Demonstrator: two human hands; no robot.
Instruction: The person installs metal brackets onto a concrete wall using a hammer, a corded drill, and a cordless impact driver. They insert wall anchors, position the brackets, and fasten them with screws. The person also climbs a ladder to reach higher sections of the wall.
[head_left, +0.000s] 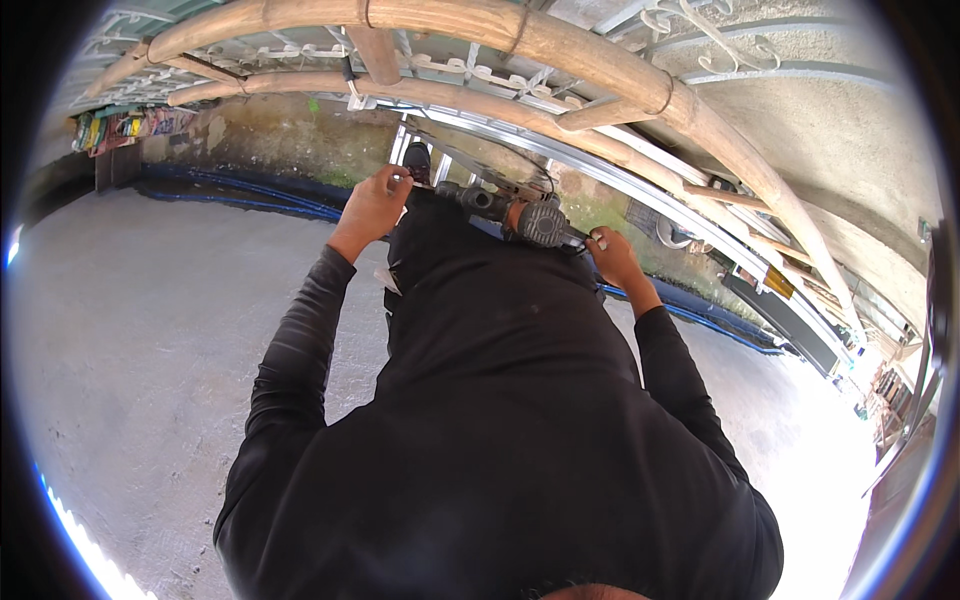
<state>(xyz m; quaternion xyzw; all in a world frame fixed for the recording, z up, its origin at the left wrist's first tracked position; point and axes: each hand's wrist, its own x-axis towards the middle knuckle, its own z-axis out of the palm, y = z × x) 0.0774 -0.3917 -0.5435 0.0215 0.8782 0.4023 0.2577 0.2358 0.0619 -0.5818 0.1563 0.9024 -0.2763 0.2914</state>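
My left hand is raised beside my thigh, its fingers closed in a pinch. A small pale bit shows at the fingertips, too small to name. A black and orange power tool with a ribbed round housing lies across the front of my legs, by a metal ladder. My right hand is closed at the dark right end of this tool. Whether its fingers grip the tool or a small thing beside it is hidden.
Bamboo poles and metal rails cross ahead of me. Blue hoses run along the base of a stained wall. Colourful bundled items hang at the far left. Grey concrete floor spreads around me.
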